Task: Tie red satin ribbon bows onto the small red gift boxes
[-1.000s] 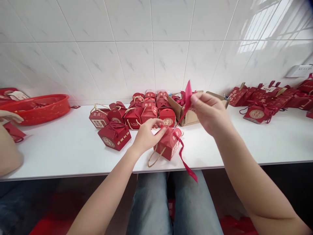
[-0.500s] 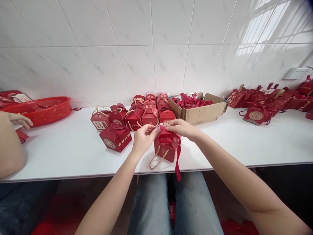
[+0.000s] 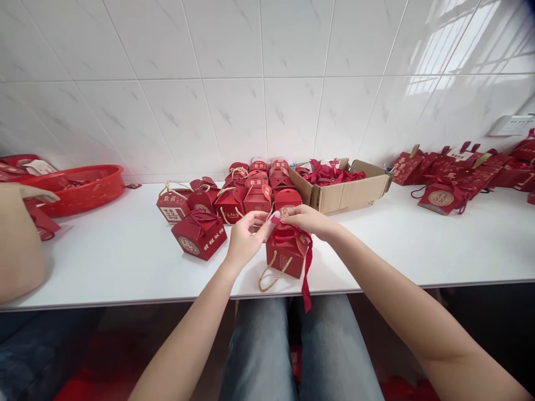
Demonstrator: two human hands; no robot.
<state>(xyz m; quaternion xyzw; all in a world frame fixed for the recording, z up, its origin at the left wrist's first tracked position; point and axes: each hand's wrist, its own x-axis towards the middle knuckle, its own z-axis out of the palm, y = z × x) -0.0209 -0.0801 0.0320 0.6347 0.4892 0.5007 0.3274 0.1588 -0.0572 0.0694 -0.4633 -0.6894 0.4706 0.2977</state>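
Note:
A small red box (image 3: 287,258) with a twisted rope handle stands near the table's front edge. Above its top, my left hand (image 3: 251,236) pinches a dark red ribbon (image 3: 307,273) between thumb and finger. My right hand (image 3: 311,220) has its fingers closed on the same ribbon, just right of my left hand. One ribbon tail hangs down the box's right side, past the table edge. Another red box (image 3: 199,235) with a round pale emblem sits to the left. Behind my hands stand several red gift boxes (image 3: 257,195), some with rope handles.
A cardboard box (image 3: 351,194) of red ribbons stands behind my right hand. At the far left are a red basin (image 3: 90,192) and another person's hand and sleeve (image 3: 20,245). More red boxes (image 3: 441,197) sit at the right, on the white table (image 3: 121,267).
The box between my hands is tilted slightly differently and sits a little to the right. The other person at the left holds a red piece that shows more on the table. My hands keep the ribbon.

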